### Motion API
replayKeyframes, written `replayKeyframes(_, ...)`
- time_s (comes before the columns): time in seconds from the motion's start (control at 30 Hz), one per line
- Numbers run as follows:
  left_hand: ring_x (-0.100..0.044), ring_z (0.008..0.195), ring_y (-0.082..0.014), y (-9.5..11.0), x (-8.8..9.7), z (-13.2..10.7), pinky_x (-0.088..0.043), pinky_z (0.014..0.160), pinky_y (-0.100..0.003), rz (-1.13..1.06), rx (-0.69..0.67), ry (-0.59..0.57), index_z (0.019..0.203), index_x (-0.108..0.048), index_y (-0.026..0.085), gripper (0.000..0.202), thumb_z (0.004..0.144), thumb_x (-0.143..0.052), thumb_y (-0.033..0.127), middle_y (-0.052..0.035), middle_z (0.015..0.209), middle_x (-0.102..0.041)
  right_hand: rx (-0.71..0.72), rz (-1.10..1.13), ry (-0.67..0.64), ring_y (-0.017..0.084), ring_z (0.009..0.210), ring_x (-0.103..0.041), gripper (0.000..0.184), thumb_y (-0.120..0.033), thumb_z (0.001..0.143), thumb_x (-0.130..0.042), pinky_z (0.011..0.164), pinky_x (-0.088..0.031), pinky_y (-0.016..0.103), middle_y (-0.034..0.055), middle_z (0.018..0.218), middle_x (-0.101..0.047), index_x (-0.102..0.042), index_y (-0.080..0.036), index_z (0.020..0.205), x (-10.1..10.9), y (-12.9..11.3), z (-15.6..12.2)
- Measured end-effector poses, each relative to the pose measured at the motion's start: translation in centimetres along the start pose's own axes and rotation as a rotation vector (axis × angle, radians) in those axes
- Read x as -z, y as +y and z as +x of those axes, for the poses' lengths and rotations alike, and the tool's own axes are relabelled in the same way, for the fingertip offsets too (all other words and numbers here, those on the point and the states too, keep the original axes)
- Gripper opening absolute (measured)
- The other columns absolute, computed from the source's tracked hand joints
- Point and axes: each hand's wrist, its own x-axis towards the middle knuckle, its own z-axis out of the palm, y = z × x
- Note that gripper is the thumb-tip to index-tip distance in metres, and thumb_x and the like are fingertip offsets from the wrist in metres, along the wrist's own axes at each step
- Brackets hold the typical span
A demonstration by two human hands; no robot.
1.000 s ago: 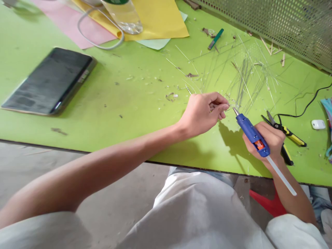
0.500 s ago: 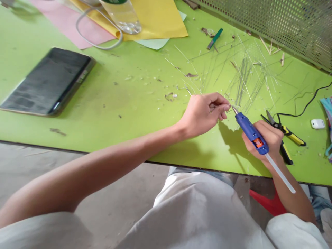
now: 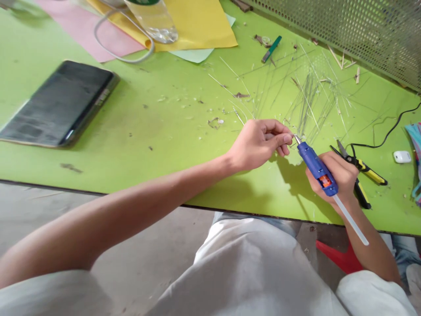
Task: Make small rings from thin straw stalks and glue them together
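Blue glue gun (image 3: 315, 166) wrapped in our right hand (image 3: 342, 173), we hold its nozzle (image 3: 297, 139) just beside our left hand (image 3: 258, 142), whose fingers pinch narrow on a thin sliver (image 3: 292, 135), with open green table (image 3: 164, 145) leftward and its front edge below.

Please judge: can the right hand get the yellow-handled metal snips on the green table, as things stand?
Probably yes. The yellow-handled metal snips lie right beside the right hand, with nothing between them on the green table. However, its fingers are wrapped around a blue plastic hot glue gun, so it likely must release that first.
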Motion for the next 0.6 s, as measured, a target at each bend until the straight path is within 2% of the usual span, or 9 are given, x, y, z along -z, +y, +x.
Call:
replayKeyframes(0.17, -0.078, 0.063, -0.0174, 0.0, 0.1, 0.3, -0.066, 0.065, -0.027, 0.014, -0.017, 0.061, 0.086, -0.074, 0.011, 0.01, 0.095, -0.076, 0.014, -0.0074, 0.071, -0.078, 0.007, 0.004, 0.016, 0.017, 0.065, -0.059, 0.011, -0.019, 0.088, -0.068, 0.062, -0.049, 0.029, 0.0034, 0.077, -0.066, -0.059, -0.024, 0.083, -0.1, 0.1, -0.2)
replayKeyframes(0.27, -0.078, 0.064, -0.0176, -0.2, 0.2, 0.2, -0.065, 0.063, -0.027, 0.112, -0.045, 0.114, 0.087, -0.074, 0.013, 0.008, 0.095, -0.074, 0.014, -0.0066, 0.071, -0.078, 0.019, 0.011, 0.05, 0.017, 0.066, -0.062, 0.011, -0.019, 0.089, -0.068, 0.063, -0.051, 0.03, 0.004, 0.078, -0.068, -0.06, -0.023, 0.084, -0.1, 0.0, -0.1)
replayKeyframes(0.33, -0.078, 0.065, -0.0173, -0.4, 0.2, 0.1, -0.065, 0.065, -0.026, 0.228, -0.112, 0.146, 0.091, -0.075, 0.014, 0.007, 0.096, -0.072, 0.016, -0.0053, 0.073, -0.078, 0.03, 0.022, 0.073, 0.017, 0.065, -0.063, 0.011, -0.017, 0.09, -0.068, 0.063, -0.052, 0.03, 0.0038, 0.078, -0.069, -0.06, -0.023, 0.084, 0.0, 0.0, 0.0)
replayKeyframes(0.4, -0.079, 0.07, -0.0169, -0.6, 0.3, -0.1, -0.066, 0.072, -0.028, 0.396, -0.254, 0.173, 0.093, -0.076, 0.016, 0.009, 0.098, -0.069, 0.017, -0.005, 0.079, -0.08, 0.04, 0.03, 0.089, 0.017, 0.064, -0.062, 0.012, -0.017, 0.09, -0.068, 0.062, -0.052, 0.03, 0.0035, 0.076, -0.068, -0.06, -0.023, 0.083, 0.0, 0.0, 0.1)
replayKeyframes(0.5, -0.081, 0.086, -0.0177, -0.9, 0.8, -0.4, -0.067, 0.083, -0.03, 0.688, -0.573, 0.168, 0.099, -0.078, 0.017, 0.016, 0.105, -0.064, 0.02, -0.0068, 0.097, -0.083, 0.039, 0.033, 0.097, 0.018, 0.063, -0.062, 0.013, -0.021, 0.091, -0.07, 0.062, -0.052, 0.031, 0.0034, 0.075, -0.068, -0.059, -0.023, 0.083, 0.0, 0.0, 0.2)
replayKeyframes(0.6, -0.081, 0.095, -0.0178, -1.3, 1.6, -0.4, -0.067, 0.083, -0.028, 0.913, -0.819, 0.132, 0.111, -0.078, 0.018, 0.02, 0.109, -0.058, 0.018, -0.0083, 0.11, -0.083, 0.016, 0.054, 0.097, 0.018, 0.064, -0.061, 0.013, -0.021, 0.091, -0.069, 0.062, -0.052, 0.031, 0.0037, 0.075, -0.068, -0.059, -0.023, 0.083, 0.0, -0.1, 0.2)
